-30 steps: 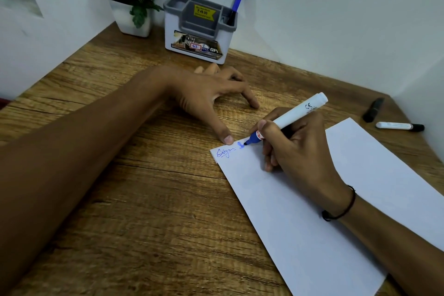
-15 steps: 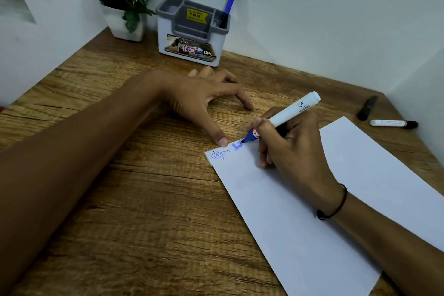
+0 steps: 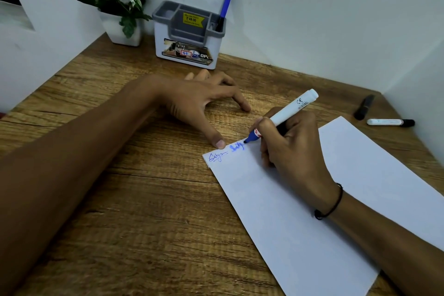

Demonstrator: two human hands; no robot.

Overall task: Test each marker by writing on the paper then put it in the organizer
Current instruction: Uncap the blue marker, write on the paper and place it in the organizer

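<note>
1. Right hand (image 3: 295, 149): fingers closed round the blue marker (image 3: 283, 115) in a writing hold, low on the barrel just above the nib; side of the hand resting on the paper (image 3: 324, 199)
2. Left hand (image 3: 201, 101): holding nothing, fingers spread flat on the table (image 3: 120, 199); thumb tip touching the paper's far edge, just left of the nib, pinning the sheet
3. Blue marker: white barrel, blue collar and nib, uncapped, tilted up and away to the right of the grip; nib on the paper at the end of a thick blue scrawl
4. Paper: white sheet lying aslant under the writing hand; a thin blue signature sits left of the thick scrawl, near the corner
5. Step in hand, as judged: testing this marker. To do it well, keep light even pressure, hold the thumb down so the sheet cannot slide, and finish the word inside the edge, which lies close beyond the nib
6. Organizer (image 3: 188, 33): grey and white box, well beyond the resting hand, against the wall; one blue pen (image 3: 224, 9) stands in its right compartment
7. Black marker (image 3: 390, 122): white barrel, dark cap, far right of the grip, with a loose dark cap (image 3: 364, 107) just beside it; apparently awaiting test
8. Flower pot (image 3: 120, 29): white, left of the organizer
</note>
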